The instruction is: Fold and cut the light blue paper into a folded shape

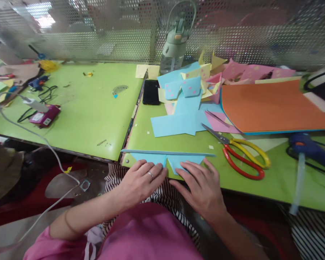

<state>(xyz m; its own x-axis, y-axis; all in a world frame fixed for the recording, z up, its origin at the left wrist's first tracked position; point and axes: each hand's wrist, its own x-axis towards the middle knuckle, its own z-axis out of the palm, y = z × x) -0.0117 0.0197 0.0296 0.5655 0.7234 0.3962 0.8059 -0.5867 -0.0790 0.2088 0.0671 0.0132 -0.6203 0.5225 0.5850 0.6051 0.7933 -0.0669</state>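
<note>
A light-blue folded sheet of paper (148,158) lies along the table's front edge, its long upper edge creased into a narrow raised strip and its lower part showing a V-shaped gap between two flaps. My left hand (143,178), with a ring on one finger, rests flat on the left flap, fingers close together and stretched out. Over the right flap, my right hand (202,182) lies with fingers spread and fingertips touching the paper. Neither hand grips anything. Scissors (224,141) with one red and one yellow handle lie to the right of the paper.
Behind the paper are blue paper strips (170,125), a black phone (151,92), dotted paper pieces (191,86) and a water bottle (174,47). Orange sheets (276,106) and a blue glue gun (308,148) lie right. A purple power socket (44,116) with a cable stands left.
</note>
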